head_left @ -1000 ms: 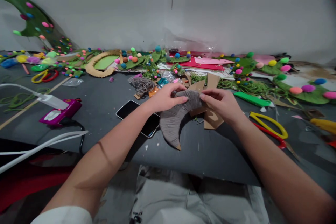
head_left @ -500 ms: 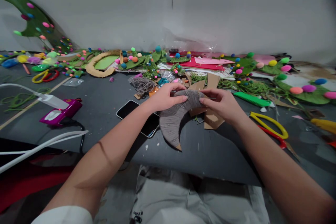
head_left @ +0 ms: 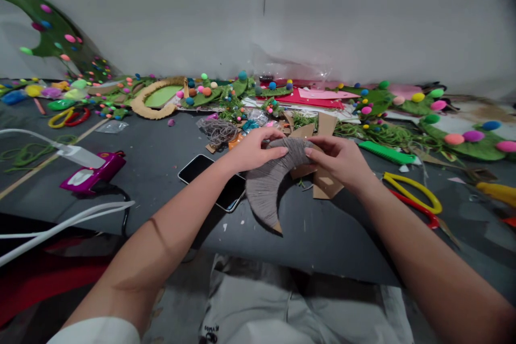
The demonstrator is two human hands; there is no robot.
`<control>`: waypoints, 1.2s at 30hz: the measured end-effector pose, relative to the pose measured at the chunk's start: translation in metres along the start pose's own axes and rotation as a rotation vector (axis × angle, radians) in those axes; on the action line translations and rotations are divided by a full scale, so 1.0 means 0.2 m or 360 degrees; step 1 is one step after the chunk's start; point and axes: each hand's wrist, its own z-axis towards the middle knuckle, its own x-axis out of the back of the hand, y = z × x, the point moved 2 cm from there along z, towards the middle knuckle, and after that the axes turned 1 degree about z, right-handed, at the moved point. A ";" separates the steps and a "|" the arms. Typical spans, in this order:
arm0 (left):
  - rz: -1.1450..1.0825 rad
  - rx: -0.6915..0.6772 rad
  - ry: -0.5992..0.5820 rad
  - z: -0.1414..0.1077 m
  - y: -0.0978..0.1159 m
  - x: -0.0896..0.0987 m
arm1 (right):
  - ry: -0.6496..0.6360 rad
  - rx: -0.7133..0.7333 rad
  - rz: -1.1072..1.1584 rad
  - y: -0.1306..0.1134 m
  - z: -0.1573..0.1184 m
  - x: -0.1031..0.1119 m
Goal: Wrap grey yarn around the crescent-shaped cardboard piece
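A cardboard crescent (head_left: 263,192) wound with grey yarn is held above the dark table, its bare brown tip pointing down toward me. My left hand (head_left: 258,149) grips its upper left part, thumb on the wrapped face and fingers behind. At the crescent's upper right end, my right hand (head_left: 334,158) pinches with thumb and fingers; whether it has the edge or a yarn strand between them I cannot tell. Beneath and behind lie cut cardboard pieces (head_left: 327,185). A phone (head_left: 230,193) lies partly under my left wrist.
Yellow-and-red scissors (head_left: 419,193) and a green cutter (head_left: 387,152) lie to the right. On the left are a purple power adapter (head_left: 94,173) and white cables (head_left: 80,221). Tangled grey yarn (head_left: 220,131) and pompom-dotted green felt (head_left: 207,95) line the back by the wall.
The crescent's lower tip has swung slightly to the right. My right hand has shifted a touch left along its upper end; my left hand keeps its hold.
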 end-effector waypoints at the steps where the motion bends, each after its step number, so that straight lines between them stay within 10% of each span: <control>1: -0.0005 -0.0001 0.0002 0.00 0.00 0.00 | 0.0010 0.0009 -0.0006 0.00 0.00 0.00; 36: -0.0014 0.0013 0.0026 0.00 0.01 0.00 | 0.0118 -0.0022 -0.0039 -0.02 -0.01 -0.02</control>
